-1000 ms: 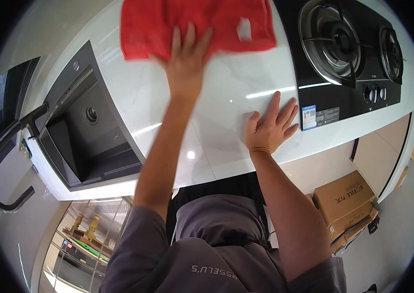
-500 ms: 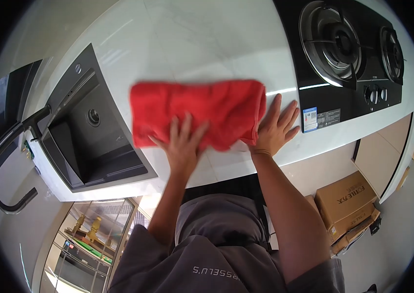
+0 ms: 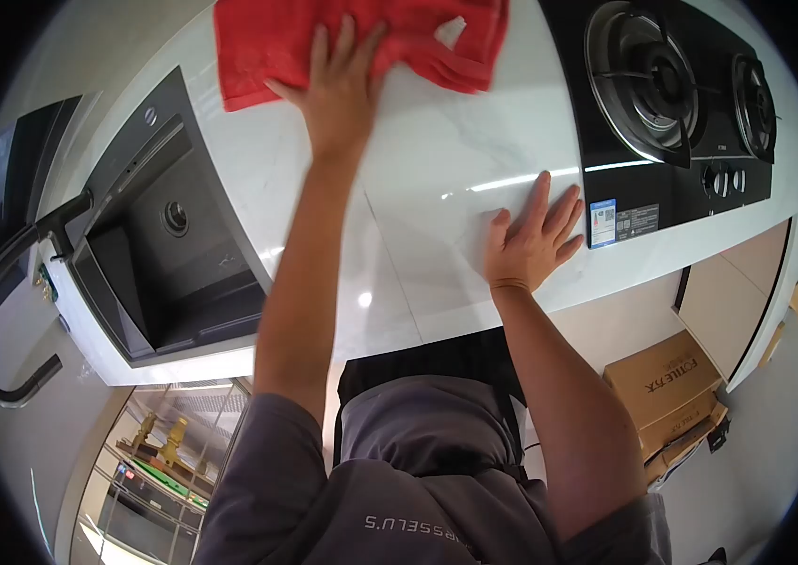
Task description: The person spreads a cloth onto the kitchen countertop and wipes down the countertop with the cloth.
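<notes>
A red cloth [image 3: 267, 52] lies spread on the white countertop [image 3: 418, 235], near the top edge of the view. Pressed flat on the cloth, my left hand [image 3: 338, 99] has its fingers spread. A small white tag [image 3: 451, 33] shows on the cloth's right part. My right hand [image 3: 536, 240] rests palm down on the bare counter, fingers apart, just left of the stove and touching no cloth.
To the left is a dark sink [image 3: 168, 245] with a black faucet [image 3: 8, 311] beside it. A black gas stove [image 3: 635, 188] is set into the counter at right. Below it, on the floor, stand cardboard boxes [image 3: 667, 386]. A glass-fronted cabinet [image 3: 159, 471] is at lower left.
My left hand has slid the red cloth away from my body, toward the counter's far side. My right hand has stayed in about the same spot, now uncovered by the cloth.
</notes>
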Motion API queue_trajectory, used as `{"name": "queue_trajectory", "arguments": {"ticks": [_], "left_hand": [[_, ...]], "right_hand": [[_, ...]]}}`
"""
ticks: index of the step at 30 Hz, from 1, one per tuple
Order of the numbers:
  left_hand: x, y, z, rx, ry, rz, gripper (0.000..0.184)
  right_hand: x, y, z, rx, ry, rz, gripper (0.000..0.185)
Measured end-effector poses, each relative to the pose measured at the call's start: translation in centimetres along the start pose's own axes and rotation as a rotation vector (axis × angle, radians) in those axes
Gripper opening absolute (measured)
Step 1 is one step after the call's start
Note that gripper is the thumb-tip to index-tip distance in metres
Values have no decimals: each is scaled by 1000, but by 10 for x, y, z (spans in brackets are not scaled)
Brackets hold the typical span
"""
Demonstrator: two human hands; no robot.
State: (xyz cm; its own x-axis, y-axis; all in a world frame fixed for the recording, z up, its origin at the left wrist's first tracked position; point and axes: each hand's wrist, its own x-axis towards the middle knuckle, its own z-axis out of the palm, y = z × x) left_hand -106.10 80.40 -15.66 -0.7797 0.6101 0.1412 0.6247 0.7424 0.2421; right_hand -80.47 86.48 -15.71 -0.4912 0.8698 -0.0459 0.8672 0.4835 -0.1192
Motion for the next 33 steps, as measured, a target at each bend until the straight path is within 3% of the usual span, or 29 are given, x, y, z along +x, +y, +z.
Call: {"name": "queue_trajectory", "arguments": {"ticks": [1,5,8,11,14,17,23,25,26,28,29,31,33], "left_hand": [[-25,-2,3,-50,19,51,60],[-161,13,-23,6,-205,84,59],[-278,21,-50,-119,-373,51,59],[-318,21,-71,-122,-416,81,61],[-293,9,-72,-84,-471,73,63],[-212,-1,-59,47,-454,11,67],[4,-24,-8,106,-16,26,45],[58,-36,11,-107,81,108,46],[70,-29,7,-112,77,105,46],[86,-11,1,-136,-83,-166,46],[77,-9,1,-134,-84,-170,46],[37,-9,6,-71,109,15,46],[-25,-3,-1,13,43,74,51]], "right_hand": [[-1,1,2,-8,6,-2,69],[-1,2,4,-15,13,0,67],[0,1,2,-18,8,-3,66],[1,-2,-2,-11,-34,34,67],[1,-2,-2,-17,-31,29,68],[1,-5,-5,-7,-18,25,68],[-1,2,3,-8,-2,12,70],[1,0,1,-35,-28,20,70],[1,0,0,-37,-23,21,70],[0,0,1,-39,-23,19,70],[0,0,2,-48,-14,15,69],[-1,-1,2,-55,-5,4,68],[0,1,2,-49,-12,14,69]]}}
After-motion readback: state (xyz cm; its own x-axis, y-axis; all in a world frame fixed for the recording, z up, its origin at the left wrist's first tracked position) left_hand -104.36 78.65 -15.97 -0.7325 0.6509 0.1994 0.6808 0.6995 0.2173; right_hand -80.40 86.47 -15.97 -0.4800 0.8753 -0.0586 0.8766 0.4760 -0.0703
